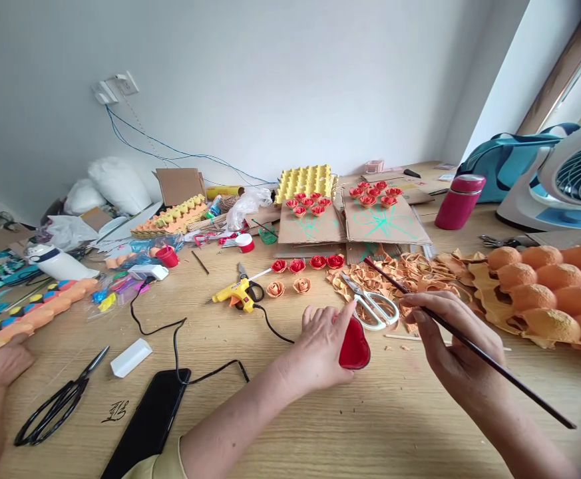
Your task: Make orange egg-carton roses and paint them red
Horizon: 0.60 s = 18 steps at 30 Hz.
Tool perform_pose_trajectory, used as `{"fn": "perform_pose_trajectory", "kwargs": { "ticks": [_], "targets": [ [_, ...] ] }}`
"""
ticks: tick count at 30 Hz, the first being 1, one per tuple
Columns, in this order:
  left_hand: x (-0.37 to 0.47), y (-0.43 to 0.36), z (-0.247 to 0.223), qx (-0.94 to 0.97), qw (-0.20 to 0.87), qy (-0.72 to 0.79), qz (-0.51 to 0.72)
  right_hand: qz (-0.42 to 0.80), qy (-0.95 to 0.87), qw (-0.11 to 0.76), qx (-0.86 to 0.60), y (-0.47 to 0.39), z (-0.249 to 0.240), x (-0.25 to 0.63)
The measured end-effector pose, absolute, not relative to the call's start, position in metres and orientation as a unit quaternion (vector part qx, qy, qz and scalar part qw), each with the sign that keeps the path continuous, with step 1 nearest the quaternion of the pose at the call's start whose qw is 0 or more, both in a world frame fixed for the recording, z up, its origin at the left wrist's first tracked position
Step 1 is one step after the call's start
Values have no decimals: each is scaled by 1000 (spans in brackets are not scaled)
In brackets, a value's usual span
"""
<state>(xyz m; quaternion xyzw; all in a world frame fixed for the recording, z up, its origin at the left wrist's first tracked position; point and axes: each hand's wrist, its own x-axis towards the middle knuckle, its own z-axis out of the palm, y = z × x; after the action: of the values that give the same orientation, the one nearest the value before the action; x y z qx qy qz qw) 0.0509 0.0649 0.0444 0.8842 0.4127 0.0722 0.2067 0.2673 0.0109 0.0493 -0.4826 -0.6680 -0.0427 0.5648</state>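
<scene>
Right here on the near part of the wooden table (394,426), my left hand (323,347) spans the shallow red dish (354,347), fingers and thumb curved around its left side, hiding part of the rim. And to the right, my right hand (454,364) has the slim paintbrush (490,361) pinched between closed fingers, bristles pointing far and left! The brush should be light and stiff, best held toward the bristles; the dish probably slides easily, so steady its rim. Farther off, the orange roses (301,286) look fragile: base grip only.
</scene>
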Motion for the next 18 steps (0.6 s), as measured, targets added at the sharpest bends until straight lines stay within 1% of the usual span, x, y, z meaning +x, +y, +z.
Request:
{"fn": "perform_pose_trajectory", "kwargs": {
  "ticks": [7,13,18],
  "targets": [
    [44,95,38,890,202,397,98,-58,-667,543,-507,11,43,271],
    [48,102,46,887,207,404,77,-66,-668,520,-528,11,40,273],
    [40,109,52,880,242,400,83,-83,-663,516,-535,10,38,272]
  ]
}}
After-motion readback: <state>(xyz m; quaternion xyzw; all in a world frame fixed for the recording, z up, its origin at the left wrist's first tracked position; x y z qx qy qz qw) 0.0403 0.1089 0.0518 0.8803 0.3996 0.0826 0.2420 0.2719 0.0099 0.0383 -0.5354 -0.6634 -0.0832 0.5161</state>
